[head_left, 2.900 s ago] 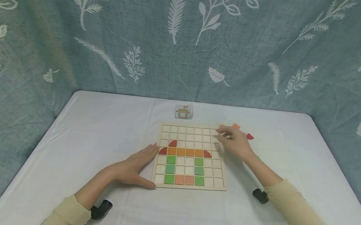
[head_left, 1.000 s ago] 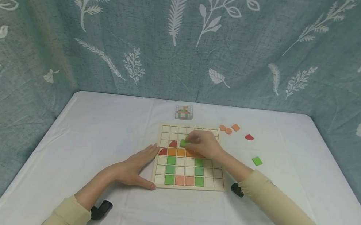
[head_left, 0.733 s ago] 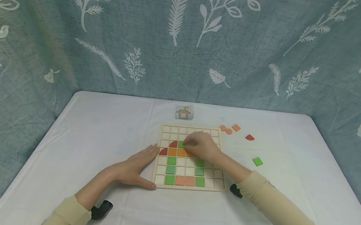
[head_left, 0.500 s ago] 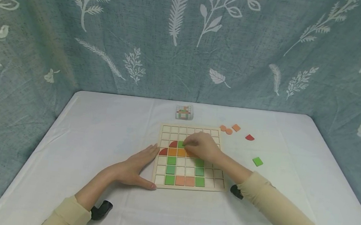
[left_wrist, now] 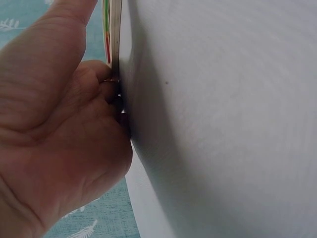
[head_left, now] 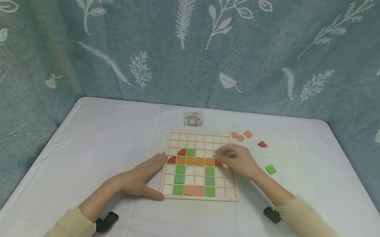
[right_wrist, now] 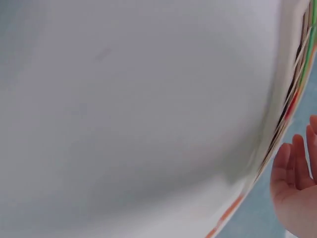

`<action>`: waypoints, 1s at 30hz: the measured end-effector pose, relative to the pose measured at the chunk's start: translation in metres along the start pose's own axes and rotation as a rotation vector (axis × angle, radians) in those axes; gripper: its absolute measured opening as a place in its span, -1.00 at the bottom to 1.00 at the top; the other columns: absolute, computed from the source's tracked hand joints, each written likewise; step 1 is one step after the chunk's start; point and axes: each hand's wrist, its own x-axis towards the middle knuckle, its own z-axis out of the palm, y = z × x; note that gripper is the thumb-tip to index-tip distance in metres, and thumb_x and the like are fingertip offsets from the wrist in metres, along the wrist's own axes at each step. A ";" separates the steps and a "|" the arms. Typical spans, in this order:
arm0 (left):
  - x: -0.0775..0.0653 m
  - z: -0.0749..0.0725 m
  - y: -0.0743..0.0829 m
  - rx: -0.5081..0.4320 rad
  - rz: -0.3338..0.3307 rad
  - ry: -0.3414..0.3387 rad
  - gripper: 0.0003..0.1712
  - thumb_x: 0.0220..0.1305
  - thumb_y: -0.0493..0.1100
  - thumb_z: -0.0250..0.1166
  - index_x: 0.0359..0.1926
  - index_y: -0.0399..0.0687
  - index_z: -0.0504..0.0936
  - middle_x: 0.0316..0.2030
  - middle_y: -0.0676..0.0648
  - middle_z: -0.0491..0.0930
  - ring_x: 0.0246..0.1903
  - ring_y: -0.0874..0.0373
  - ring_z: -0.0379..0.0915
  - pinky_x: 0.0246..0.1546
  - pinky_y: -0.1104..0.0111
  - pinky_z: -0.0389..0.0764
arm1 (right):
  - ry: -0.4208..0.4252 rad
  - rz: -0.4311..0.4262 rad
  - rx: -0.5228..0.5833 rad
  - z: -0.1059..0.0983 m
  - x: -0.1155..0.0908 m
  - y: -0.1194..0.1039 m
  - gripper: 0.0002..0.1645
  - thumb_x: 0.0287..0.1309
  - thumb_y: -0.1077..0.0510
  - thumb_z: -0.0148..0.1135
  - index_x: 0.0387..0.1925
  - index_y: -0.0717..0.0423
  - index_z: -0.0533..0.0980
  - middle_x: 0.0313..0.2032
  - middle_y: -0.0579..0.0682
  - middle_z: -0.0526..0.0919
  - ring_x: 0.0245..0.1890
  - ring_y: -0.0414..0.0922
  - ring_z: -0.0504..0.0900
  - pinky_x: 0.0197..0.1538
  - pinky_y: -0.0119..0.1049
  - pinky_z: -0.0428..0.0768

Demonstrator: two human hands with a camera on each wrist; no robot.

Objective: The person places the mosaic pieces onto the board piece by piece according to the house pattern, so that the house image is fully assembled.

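A wooden grid board lies on the white table with coloured tiles in its cells. Orange tiles form a row, with a red quarter-round tile at its left end. Just above this row, a green tile sits beside another red quarter-round. My left hand is spread flat, fingertips and thumb against the board's left edge. Over the board's right side hovers my right hand, fingers loosely bent and holding nothing; in the right wrist view its fingers stand apart from the board.
Loose pieces lie right of the board: two orange discs, an orange square, a red quarter-round and a green square. Behind the board sits a small pattern card. A leaf-print curtain backs the table.
My right hand brought a green square onto the board, set it in the cell beside the upper red quarter-round, let go and drew back right. The left hand has stayed still.
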 end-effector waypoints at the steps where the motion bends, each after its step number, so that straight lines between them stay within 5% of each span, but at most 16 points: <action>1: 0.000 0.000 0.000 -0.002 -0.002 0.000 0.39 -0.08 0.33 0.48 0.53 -0.21 -0.11 0.53 -0.18 -0.18 0.50 -0.09 -0.33 0.43 -0.05 -0.07 | 0.015 0.006 -0.018 -0.006 -0.005 0.006 -0.75 0.19 0.09 0.35 -0.09 0.01 0.68 -0.09 -0.10 0.68 -0.05 -0.10 0.60 0.03 -0.15 0.62; 8: 0.000 0.000 0.000 -0.001 -0.006 0.005 0.39 -0.08 0.32 0.48 0.53 -0.21 -0.11 0.53 -0.18 -0.18 0.50 -0.10 -0.33 0.43 -0.06 -0.06 | 0.079 0.033 -0.182 -0.054 -0.040 0.046 -0.69 0.18 0.24 0.29 -0.01 0.14 0.63 0.02 0.13 0.64 0.04 0.11 0.54 0.05 0.02 0.59; 16: 0.001 -0.001 0.003 -0.003 -0.010 0.003 0.39 -0.08 0.31 0.49 0.53 -0.20 -0.11 0.53 -0.17 -0.19 0.50 -0.08 -0.34 0.43 -0.04 -0.08 | -0.021 0.065 -0.251 -0.094 -0.072 0.072 -0.57 0.15 0.34 0.23 0.10 0.26 0.54 0.11 0.25 0.57 0.18 0.25 0.44 0.15 0.18 0.47; 22: 0.000 0.000 0.002 -0.004 -0.004 0.006 0.39 -0.08 0.32 0.48 0.53 -0.20 -0.11 0.53 -0.17 -0.19 0.50 -0.09 -0.33 0.43 -0.04 -0.07 | -0.050 0.034 -0.212 -0.103 -0.082 0.079 -0.56 0.13 0.37 0.26 0.09 0.27 0.54 0.08 0.24 0.58 0.15 0.23 0.47 0.15 0.17 0.48; 30: 0.000 0.000 0.001 -0.010 0.002 0.004 0.39 -0.08 0.33 0.48 0.53 -0.20 -0.11 0.53 -0.18 -0.19 0.50 -0.09 -0.33 0.43 -0.05 -0.06 | 0.026 0.096 -0.210 -0.098 -0.082 0.086 -0.59 0.14 0.26 0.35 0.05 0.26 0.57 -0.06 0.15 0.65 -0.03 0.09 0.59 0.07 0.06 0.57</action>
